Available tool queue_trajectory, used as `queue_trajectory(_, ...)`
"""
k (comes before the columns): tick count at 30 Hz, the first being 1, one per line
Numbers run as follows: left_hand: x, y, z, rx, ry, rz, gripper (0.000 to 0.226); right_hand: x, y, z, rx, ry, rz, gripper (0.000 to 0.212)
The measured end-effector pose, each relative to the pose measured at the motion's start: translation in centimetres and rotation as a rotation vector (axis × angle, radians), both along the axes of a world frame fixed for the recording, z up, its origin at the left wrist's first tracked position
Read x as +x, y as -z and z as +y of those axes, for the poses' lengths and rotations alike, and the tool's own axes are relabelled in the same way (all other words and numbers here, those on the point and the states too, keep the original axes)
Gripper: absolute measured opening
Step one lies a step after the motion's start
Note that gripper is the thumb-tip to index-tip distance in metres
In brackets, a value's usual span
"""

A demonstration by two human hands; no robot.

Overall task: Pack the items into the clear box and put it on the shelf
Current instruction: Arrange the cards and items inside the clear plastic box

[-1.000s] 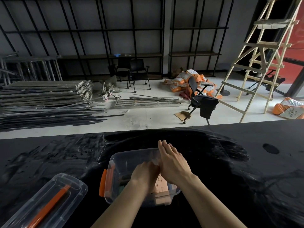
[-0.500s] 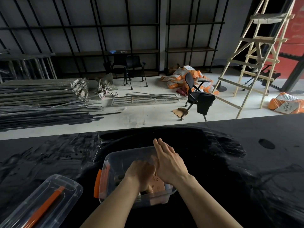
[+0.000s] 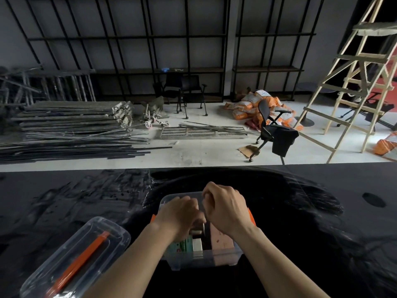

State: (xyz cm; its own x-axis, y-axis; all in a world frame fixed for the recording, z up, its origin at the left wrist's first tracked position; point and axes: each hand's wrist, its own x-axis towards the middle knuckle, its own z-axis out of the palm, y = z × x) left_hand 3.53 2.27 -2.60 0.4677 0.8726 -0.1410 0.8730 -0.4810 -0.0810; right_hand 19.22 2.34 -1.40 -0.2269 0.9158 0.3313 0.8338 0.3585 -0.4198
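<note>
The clear box (image 3: 202, 260) with orange side latches (image 3: 251, 216) sits on the black table close to me. It holds a green packet (image 3: 182, 244), a small white box (image 3: 197, 244) and a flat pink item (image 3: 221, 239). My left hand (image 3: 180, 216) reaches into the box with fingers curled around a small metal item (image 3: 200, 227). My right hand (image 3: 225, 209) hovers over the box's far right part, fingers curled into a loose fist. What lies under the hands is hidden. The clear lid (image 3: 75, 259) with its orange handle lies to the left. Black shelves (image 3: 189, 69) line the far wall.
The black table (image 3: 311, 211) has a round hole (image 3: 373, 199) at the right. Beyond it on the floor are stacked metal bars (image 3: 71, 125), an office chair (image 3: 272, 130), orange sacks (image 3: 251, 106) and a wooden ladder (image 3: 354, 82).
The view has shifted so the box now sits more centred. My right hand went from flat and open to curled. My left hand has moved toward the box's far side.
</note>
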Motion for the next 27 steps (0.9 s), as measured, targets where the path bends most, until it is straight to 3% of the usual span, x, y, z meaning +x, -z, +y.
queue_trajectory(6,0.9,0.1,-0.4,0.041,0.092,0.085,0.044,-1.0,1.0,0.3,-0.300,0.067,-0.037,0.017)
queue_trajectory(10,0.8,-0.1,-0.6,0.041,0.078,0.083,0.041,-1.0,1.0,0.5,-0.505,0.100,-0.235,0.033)
queue_trajectory(17,0.4,0.9,-0.1,-0.009,0.026,0.146,0.038,-0.7,2.5,0.6,-0.716,0.086,-0.168,0.044)
queue_trajectory(24,-1.7,-0.4,-0.3,0.245,0.104,0.147,0.028,-0.6,3.9,1.3,-0.807,0.019,-0.215,0.027)
queue_trajectory(27,-3.0,-0.6,-0.6,0.267,0.076,0.182,0.024,-1.1,4.0,1.6,-0.910,-0.027,-0.215,0.021)
